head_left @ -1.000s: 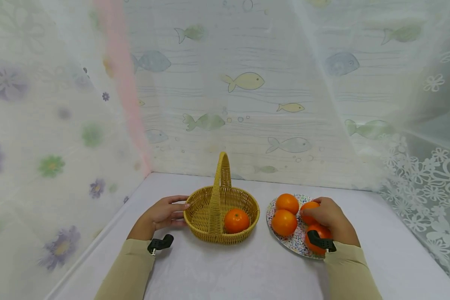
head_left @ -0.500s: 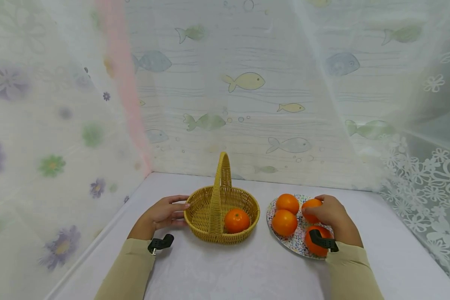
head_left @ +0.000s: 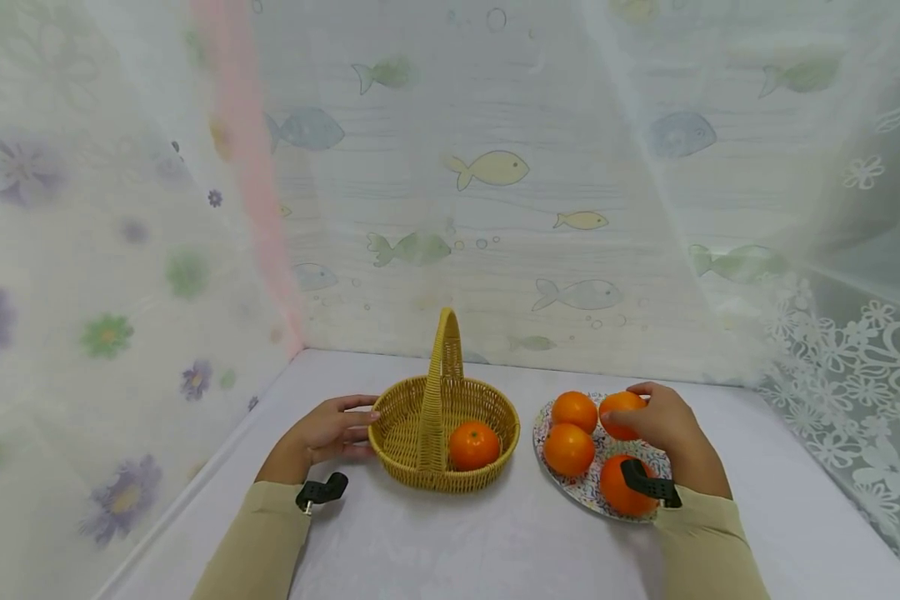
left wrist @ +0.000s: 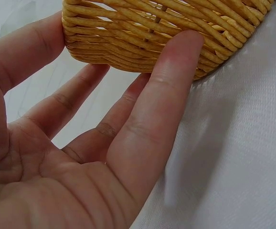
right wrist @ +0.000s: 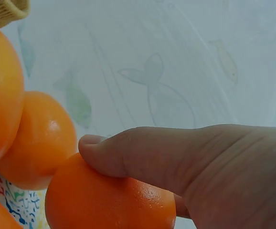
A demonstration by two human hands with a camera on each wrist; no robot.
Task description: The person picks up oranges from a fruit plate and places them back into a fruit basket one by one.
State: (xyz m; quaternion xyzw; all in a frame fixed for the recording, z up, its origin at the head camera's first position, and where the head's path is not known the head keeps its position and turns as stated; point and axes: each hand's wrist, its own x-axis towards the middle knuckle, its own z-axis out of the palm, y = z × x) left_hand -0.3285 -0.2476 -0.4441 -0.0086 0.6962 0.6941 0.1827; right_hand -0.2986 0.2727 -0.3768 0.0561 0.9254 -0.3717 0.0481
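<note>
My right hand [head_left: 663,421] pinches an orange [head_left: 622,415] at the back right of a patterned plate [head_left: 589,493]. In the right wrist view the thumb lies over the top of that orange [right wrist: 109,200]; the other fingers are mostly hidden behind it. Two more oranges touch each other on the plate's left side, and another orange [head_left: 621,487] lies near its front, partly behind the wrist camera. My left hand [head_left: 333,429] touches the left side of a yellow wicker basket [head_left: 397,467], its fingers fairly straight against the weave [left wrist: 143,28]. Inside the basket sits one orange [head_left: 474,445].
The basket's tall arched handle [head_left: 432,400] stands upright across its middle. A white cloth [head_left: 450,550] covers the table. Sheer curtains [head_left: 495,250] printed with fish and flowers hang behind and at both sides.
My right hand has risen slightly, holding its orange. The front orange on the plate has shifted a little to the left. The left hand and basket stay in place.
</note>
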